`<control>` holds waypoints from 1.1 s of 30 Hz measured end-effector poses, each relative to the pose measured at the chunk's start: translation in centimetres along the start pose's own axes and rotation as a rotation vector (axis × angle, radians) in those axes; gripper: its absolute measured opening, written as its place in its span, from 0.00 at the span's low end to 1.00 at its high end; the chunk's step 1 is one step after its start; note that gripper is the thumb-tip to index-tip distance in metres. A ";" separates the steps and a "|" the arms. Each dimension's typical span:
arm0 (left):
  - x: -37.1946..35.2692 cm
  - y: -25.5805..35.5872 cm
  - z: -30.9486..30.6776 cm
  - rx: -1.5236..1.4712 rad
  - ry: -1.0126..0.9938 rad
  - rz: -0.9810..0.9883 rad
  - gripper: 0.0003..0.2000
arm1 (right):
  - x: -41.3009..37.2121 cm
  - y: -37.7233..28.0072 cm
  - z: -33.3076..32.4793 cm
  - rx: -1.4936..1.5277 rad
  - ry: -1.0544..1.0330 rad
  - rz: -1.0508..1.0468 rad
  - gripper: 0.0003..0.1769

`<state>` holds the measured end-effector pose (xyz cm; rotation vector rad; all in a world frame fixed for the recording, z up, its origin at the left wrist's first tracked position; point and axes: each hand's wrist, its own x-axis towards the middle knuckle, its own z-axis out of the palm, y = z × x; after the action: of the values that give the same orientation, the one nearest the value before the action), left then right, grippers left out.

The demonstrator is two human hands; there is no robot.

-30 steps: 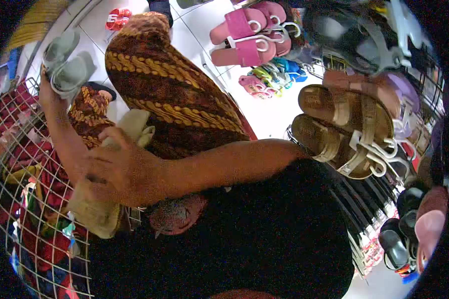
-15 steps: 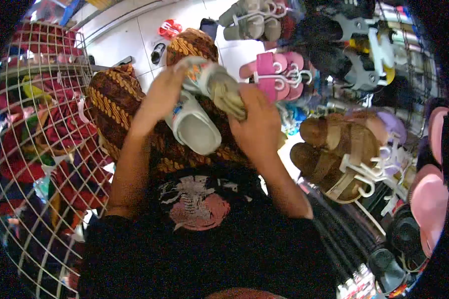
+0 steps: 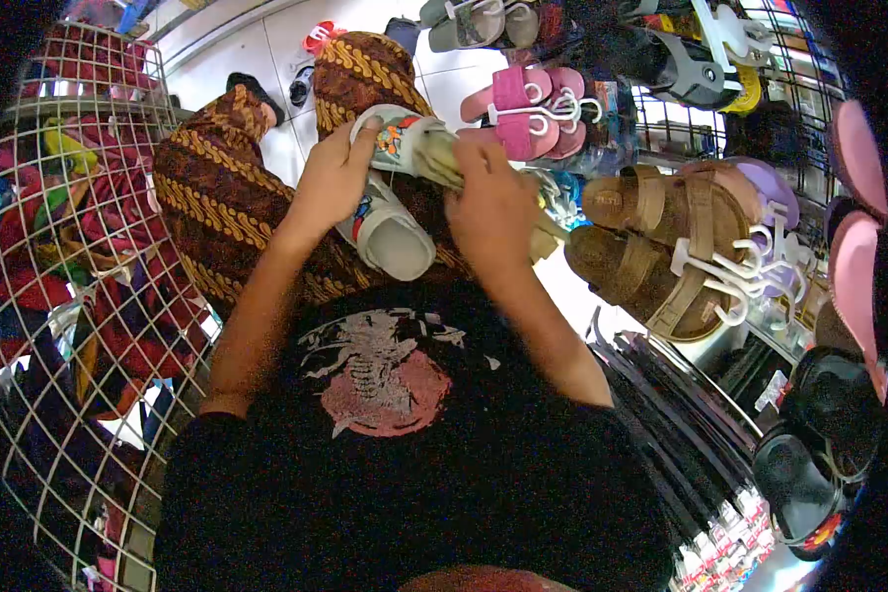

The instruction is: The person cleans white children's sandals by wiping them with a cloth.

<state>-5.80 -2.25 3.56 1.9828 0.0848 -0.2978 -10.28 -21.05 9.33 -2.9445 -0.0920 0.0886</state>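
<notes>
My left hand (image 3: 333,176) grips a white shoe with coloured decorations (image 3: 393,140), its fingers wrapped over the upper edge. A crumpled greenish-beige wad (image 3: 436,158) sits at that shoe's opening, and my right hand (image 3: 488,192) is closed on the wad. Just below, a matching white shoe (image 3: 397,242) rests on my lap with its opening toward me. My legs wear brown patterned cloth (image 3: 217,212).
A wire basket of colourful cloth (image 3: 89,257) stands at the left. Pink sandals (image 3: 528,113), brown sandals (image 3: 661,247) and grey-black sandals (image 3: 676,69) hang at the right on white hangers. Black strips (image 3: 661,424) hang at lower right. Red footwear (image 3: 321,37) lies on the tiled floor.
The view has shifted slightly. Both hands and the held shoe appear a little higher in the frame, and my right hand now covers more of the wad.
</notes>
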 end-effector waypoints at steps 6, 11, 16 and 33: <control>1.7 -4.4 -1.8 -0.166 0.163 0.039 0.26 | -0.7 -1.0 -0.1 0.106 -0.045 -0.088 0.32; 2.9 -3.7 -2.9 -0.382 0.314 -0.063 0.26 | -1.9 0.4 1.0 0.295 0.054 -0.046 0.30; 2.1 -3.5 -0.9 -0.019 0.169 0.013 0.19 | -0.9 -0.3 0.4 0.348 0.207 -0.282 0.33; 0.8 -1.7 2.0 -0.766 0.103 -0.295 0.17 | -0.3 -1.7 -7.4 -0.059 -0.581 -0.008 0.34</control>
<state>-5.65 -3.39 1.12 1.2177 0.4867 -0.2946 -10.20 -20.83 16.92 -2.8731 -0.1900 0.9483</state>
